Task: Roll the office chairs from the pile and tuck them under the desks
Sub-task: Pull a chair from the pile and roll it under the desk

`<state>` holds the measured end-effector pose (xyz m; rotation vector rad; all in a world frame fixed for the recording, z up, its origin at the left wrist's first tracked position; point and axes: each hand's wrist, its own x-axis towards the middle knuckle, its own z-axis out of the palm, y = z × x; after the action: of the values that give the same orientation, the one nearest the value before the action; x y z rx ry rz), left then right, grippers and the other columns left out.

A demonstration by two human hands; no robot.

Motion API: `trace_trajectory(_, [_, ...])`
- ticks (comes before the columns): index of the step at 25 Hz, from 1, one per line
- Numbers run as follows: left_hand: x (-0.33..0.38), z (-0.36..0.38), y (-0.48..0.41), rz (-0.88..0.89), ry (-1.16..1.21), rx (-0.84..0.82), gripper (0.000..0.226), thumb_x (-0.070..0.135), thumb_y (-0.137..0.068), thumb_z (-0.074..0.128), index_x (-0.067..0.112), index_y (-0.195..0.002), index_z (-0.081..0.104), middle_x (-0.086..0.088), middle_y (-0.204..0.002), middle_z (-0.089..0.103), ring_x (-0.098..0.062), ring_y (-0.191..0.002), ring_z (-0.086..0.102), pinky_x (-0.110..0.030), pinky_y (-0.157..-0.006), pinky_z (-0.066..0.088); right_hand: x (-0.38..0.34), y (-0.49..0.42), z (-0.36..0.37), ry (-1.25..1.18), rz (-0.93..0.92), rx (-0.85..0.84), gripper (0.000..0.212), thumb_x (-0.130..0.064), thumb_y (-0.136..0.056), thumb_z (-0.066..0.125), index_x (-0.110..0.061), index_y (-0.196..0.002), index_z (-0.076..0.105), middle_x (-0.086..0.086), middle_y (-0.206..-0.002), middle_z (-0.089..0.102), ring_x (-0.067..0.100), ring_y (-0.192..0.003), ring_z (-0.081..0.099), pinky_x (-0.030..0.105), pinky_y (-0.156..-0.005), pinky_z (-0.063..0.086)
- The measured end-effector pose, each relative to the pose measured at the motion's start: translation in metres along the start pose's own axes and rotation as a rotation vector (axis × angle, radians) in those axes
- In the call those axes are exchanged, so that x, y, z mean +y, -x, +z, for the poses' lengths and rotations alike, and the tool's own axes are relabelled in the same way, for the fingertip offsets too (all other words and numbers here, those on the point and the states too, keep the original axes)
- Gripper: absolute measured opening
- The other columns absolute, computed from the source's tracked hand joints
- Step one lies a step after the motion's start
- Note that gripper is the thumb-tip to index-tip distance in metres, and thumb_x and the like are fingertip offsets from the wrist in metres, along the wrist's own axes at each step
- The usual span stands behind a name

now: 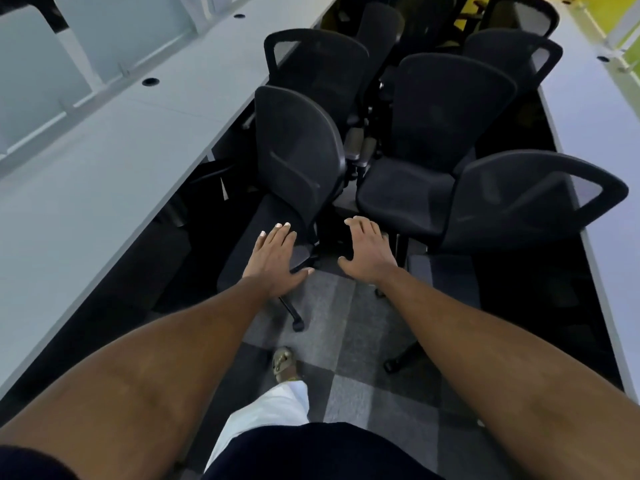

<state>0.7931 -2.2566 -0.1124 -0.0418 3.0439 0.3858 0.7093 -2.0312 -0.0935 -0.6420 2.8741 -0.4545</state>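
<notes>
Now left hand (277,261) and right hand (369,252) spread empty fingers (281,235) near curved black chairs (298,150).

You have nothing to read here: no label, brand, number or sign shows on the black chairs (298,157), on the grey bench (104,161) at your left, or on the carpet (349,344).
</notes>
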Motion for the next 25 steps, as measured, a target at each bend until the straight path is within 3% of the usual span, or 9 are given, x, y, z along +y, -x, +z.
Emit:
trace_trajectory(6, [-0.036,-0.018,-0.122,0.0,0.009,0.037,0.098,0.071,-0.096,0.052,0.01,-0.166,0.021,-0.007,-0.176,0.008,-0.022,-0.163,-0.002,-0.046,-0.132,0.0,0.002,-0.126,-0.019,0.015,-0.027,0.0,0.088,-0.039,-0.083,0.073,-0.019,-0.157,0.029,0.002,-0.161,0.028,0.025,-0.149,0.025,0.052,-0.116,0.037])
trace_trajectory(13, [-0.086,-0.052,-0.242,0.008,-0.007,0.052,0.099,0.072,-0.095,0.053,0.009,-0.165,0.024,-0.008,-0.176,0.01,-0.023,-0.163,0.0,-0.047,-0.132,0.002,0.008,-0.257,-0.036,-0.033,0.076,-0.003,0.089,-0.04,-0.085,0.073,-0.018,-0.158,0.027,0.004,-0.161,0.028,0.027,-0.149,0.026,0.054,-0.115,0.037])
trace_trajectory(16, [-0.096,-0.056,-0.268,0.003,-0.02,0.031,0.099,0.073,-0.094,0.053,0.009,-0.165,0.023,-0.008,-0.176,0.01,-0.023,-0.163,0.0,-0.046,-0.132,0.002,0.015,-0.286,-0.037,-0.061,0.105,-0.043,0.091,-0.04,-0.086,0.073,-0.018,-0.159,0.024,0.006,-0.163,0.027,0.029,-0.15,0.027,0.056,-0.117,0.035])
trace_trajectory(21, [-0.092,-0.056,-0.299,-0.072,-0.014,0.01,0.099,0.072,-0.095,0.052,0.01,-0.165,0.023,-0.007,-0.176,0.009,-0.022,-0.163,-0.001,-0.046,-0.132,0.001,0.036,-0.335,-0.032,-0.3,0.34,-0.086,0.08,-0.04,-0.09,0.073,-0.017,-0.151,0.026,0.011,-0.153,0.039,0.035,-0.131,0.05,0.052,-0.106,0.046])
trace_trajectory(25, [-0.083,-0.051,-0.312,-0.147,-0.017,0.011,0.098,0.072,-0.095,0.053,0.01,-0.165,0.022,-0.007,-0.176,0.01,-0.022,-0.163,0.0,-0.047,-0.132,0.004,0.042,-0.366,-0.039,-0.431,0.243,-0.151,0.082,-0.034,-0.092,0.075,-0.015,-0.153,0.024,0.014,-0.15,0.044,0.034,-0.135,0.047,0.044,-0.106,0.047])
